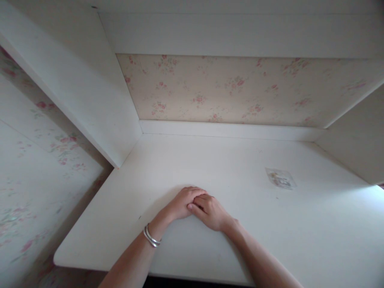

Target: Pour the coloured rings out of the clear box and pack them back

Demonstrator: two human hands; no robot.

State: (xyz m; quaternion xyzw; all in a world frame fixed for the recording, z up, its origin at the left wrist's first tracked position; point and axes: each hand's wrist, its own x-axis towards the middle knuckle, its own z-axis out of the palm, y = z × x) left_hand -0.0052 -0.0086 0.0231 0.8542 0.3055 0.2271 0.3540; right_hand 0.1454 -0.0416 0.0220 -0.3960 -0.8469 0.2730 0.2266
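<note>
Head view | left hand [183, 203] and right hand [211, 214] folded together; cannot tell whether either is clenched | clear packet [281, 179] lies on desk [300, 232], beyond hands, to their right | bangles [149, 236] on left wrist

Passable across white tabletop [300, 240] at nine, twelve and four o'clock, taken from left hand [183, 203] and right hand [213, 212], joined at dial centre. Interrupted between two and three o'clock by one small, flat, clear packet [281, 179], with room to pass on every side. Closed off at half past ten by upright side panel [99, 100], at twelve by back ledge [225, 130] with floral wall [222, 88] above, at two by second upright panel [360, 136], farther out.
</note>
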